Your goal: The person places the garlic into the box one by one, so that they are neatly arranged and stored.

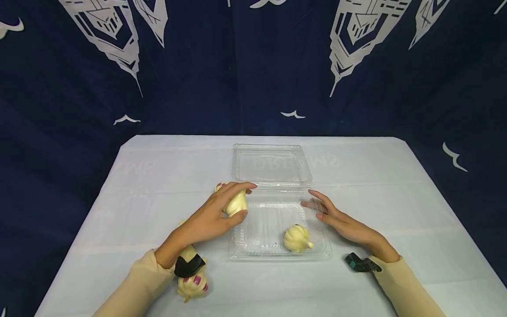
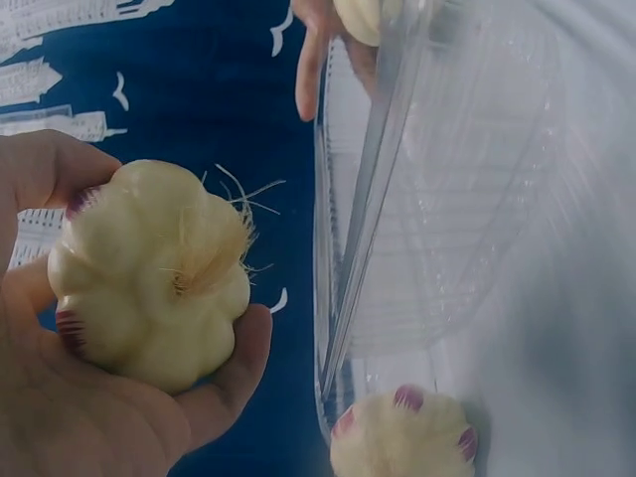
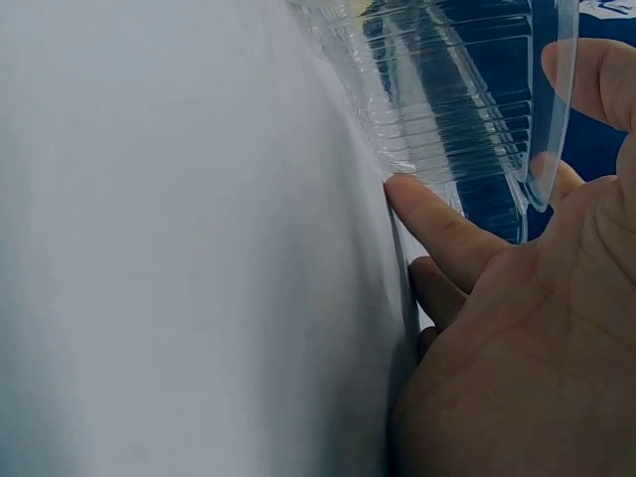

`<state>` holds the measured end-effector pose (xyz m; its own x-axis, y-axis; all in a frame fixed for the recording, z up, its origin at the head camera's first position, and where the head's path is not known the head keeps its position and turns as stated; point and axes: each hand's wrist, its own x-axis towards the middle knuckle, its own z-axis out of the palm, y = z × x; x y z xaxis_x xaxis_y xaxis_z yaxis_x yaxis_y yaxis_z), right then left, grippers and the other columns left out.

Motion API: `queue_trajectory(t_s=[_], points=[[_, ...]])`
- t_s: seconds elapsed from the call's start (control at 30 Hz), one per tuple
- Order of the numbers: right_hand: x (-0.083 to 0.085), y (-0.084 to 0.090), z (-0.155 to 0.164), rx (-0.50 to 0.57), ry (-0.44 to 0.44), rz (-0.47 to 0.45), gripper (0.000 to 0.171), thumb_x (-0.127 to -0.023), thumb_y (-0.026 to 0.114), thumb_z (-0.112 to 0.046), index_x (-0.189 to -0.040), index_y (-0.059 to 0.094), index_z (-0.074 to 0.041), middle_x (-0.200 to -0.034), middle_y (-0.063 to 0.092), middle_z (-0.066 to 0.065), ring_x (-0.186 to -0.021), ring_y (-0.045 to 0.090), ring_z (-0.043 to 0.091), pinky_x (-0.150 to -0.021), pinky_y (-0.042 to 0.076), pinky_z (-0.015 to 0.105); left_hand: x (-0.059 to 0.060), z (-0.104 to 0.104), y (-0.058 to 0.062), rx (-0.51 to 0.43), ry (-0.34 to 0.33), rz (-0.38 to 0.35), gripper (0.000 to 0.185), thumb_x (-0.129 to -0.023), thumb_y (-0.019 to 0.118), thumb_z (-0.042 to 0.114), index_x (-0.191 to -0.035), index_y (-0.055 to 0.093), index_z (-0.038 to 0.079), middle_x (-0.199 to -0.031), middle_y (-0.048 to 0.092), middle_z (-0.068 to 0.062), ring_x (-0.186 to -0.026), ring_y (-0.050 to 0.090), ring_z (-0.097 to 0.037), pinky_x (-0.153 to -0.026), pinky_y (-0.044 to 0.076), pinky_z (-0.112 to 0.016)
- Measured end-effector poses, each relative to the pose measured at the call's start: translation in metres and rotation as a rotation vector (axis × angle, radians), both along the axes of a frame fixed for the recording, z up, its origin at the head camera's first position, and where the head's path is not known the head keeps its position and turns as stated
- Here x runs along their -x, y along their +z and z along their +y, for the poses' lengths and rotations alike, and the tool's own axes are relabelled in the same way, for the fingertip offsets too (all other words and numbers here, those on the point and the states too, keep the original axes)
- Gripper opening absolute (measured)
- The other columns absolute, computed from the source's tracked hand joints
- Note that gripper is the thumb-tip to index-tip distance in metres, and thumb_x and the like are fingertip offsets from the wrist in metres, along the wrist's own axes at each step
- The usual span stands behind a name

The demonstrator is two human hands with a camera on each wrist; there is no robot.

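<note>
A clear plastic clamshell lies open on the white table, its base (image 1: 253,246) near me and its lid (image 1: 271,164) folded back. One garlic bulb (image 1: 297,238) sits inside the base. My left hand (image 1: 246,201) grips a second garlic bulb (image 1: 236,204) just above the base's left rim; the left wrist view shows this bulb (image 2: 149,273) root side out in my fingers. My right hand (image 1: 310,200) lies with straight fingers against the base's right wall, the index fingertip (image 3: 397,189) touching the ribbed plastic (image 3: 447,109).
Another garlic bulb with purple streaks (image 1: 192,284) lies on the table beside my left forearm, also seen in the left wrist view (image 2: 402,437). A dark blue patterned cloth (image 1: 253,66) hangs behind the table (image 1: 396,198).
</note>
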<state>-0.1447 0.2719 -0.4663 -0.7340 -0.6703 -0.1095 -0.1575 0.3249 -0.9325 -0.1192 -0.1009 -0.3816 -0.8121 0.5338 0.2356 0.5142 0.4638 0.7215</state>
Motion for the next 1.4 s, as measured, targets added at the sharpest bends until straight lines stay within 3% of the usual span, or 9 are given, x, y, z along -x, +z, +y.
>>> queue_trajectory(t_s=[0.17, 0.37, 0.53, 0.7, 0.83, 0.97, 1.2, 1.4], points=[[-0.001, 0.001, 0.0, -0.015, -0.017, -0.009, 0.058, -0.103, 0.033, -0.02, -0.149, 0.001, -0.032, -0.153, 0.029, 0.005, -0.141, 0.018, 0.009, -0.099, 0.02, 0.002, -0.001, 0.005, -0.001, -0.029, -0.016, -0.026, 0.046, -0.095, 0.054, 0.025, -0.138, 0.039, 0.035, -0.126, 0.047, 0.012, -0.101, 0.049, -0.005, -0.083, 0.049, -0.029], [-0.001, 0.001, 0.0, -0.004, -0.009, -0.013, 0.058, -0.103, 0.033, -0.019, -0.15, 0.0, -0.029, -0.153, 0.029, 0.005, -0.142, 0.019, 0.011, -0.1, 0.02, 0.002, -0.001, 0.009, -0.002, -0.032, -0.011, -0.006, 0.039, -0.102, 0.037, 0.031, -0.141, 0.036, 0.031, -0.125, 0.048, 0.01, -0.095, 0.051, -0.005, -0.087, 0.045, -0.031], [0.0, 0.0, -0.001, 0.015, 0.0, -0.007, 0.058, -0.104, 0.032, -0.017, -0.15, -0.001, -0.028, -0.153, 0.028, 0.01, -0.142, 0.019, 0.015, -0.1, 0.022, 0.004, -0.001, 0.013, -0.003, -0.086, -0.042, -0.018, 0.044, -0.1, 0.045, 0.024, -0.142, 0.035, 0.029, -0.126, 0.05, 0.008, -0.107, 0.051, -0.007, -0.091, 0.046, -0.031], [0.001, 0.0, -0.001, 0.028, 0.002, -0.013, 0.058, -0.104, 0.032, -0.017, -0.15, -0.001, -0.027, -0.153, 0.028, 0.01, -0.142, 0.019, 0.016, -0.1, 0.022, 0.004, -0.002, 0.019, -0.004, -0.241, -0.051, -0.121, 0.043, -0.094, 0.056, 0.018, -0.134, 0.043, 0.026, -0.115, 0.055, 0.003, -0.086, 0.059, -0.012, -0.069, 0.054, -0.025], [0.001, 0.0, -0.001, 0.04, 0.005, -0.019, 0.058, -0.104, 0.032, -0.017, -0.15, -0.001, -0.027, -0.153, 0.027, 0.01, -0.142, 0.018, 0.021, -0.1, 0.023, 0.005, -0.002, 0.023, -0.005, -0.294, -0.034, -0.127, 0.033, -0.092, 0.061, 0.015, -0.122, 0.052, 0.023, -0.112, 0.06, 0.002, -0.091, 0.06, -0.013, -0.072, 0.054, -0.024], [0.0, 0.0, 0.0, 0.008, -0.004, 0.0, 0.058, -0.104, 0.032, -0.018, -0.15, -0.001, -0.027, -0.153, 0.028, 0.008, -0.143, 0.018, 0.021, -0.1, 0.022, 0.004, -0.003, 0.027, -0.007, -0.27, -0.023, -0.11, 0.032, -0.091, 0.062, 0.015, -0.12, 0.054, 0.025, -0.114, 0.06, 0.002, -0.096, 0.057, -0.011, -0.079, 0.051, -0.023], [-0.001, 0.001, 0.001, -0.029, -0.026, -0.012, 0.058, -0.103, 0.034, -0.022, -0.149, 0.0, -0.034, -0.153, 0.029, 0.003, -0.143, 0.016, 0.024, -0.099, 0.021, 0.002, -0.008, 0.031, -0.011, -0.154, -0.06, -0.092, 0.037, -0.09, 0.064, 0.019, -0.122, 0.053, 0.034, -0.122, 0.056, 0.014, -0.111, 0.051, -0.005, -0.093, 0.044, -0.028], [0.0, 0.0, 0.001, -0.006, -0.019, -0.014, 0.058, -0.103, 0.034, -0.02, -0.15, 0.0, -0.032, -0.152, 0.029, 0.005, -0.142, 0.019, 0.014, -0.099, 0.022, 0.003, -0.01, 0.034, -0.016, -0.121, -0.064, -0.119, 0.036, -0.089, 0.065, 0.02, -0.122, 0.055, 0.029, -0.115, 0.059, 0.01, -0.099, 0.054, -0.007, -0.087, 0.045, -0.025]])
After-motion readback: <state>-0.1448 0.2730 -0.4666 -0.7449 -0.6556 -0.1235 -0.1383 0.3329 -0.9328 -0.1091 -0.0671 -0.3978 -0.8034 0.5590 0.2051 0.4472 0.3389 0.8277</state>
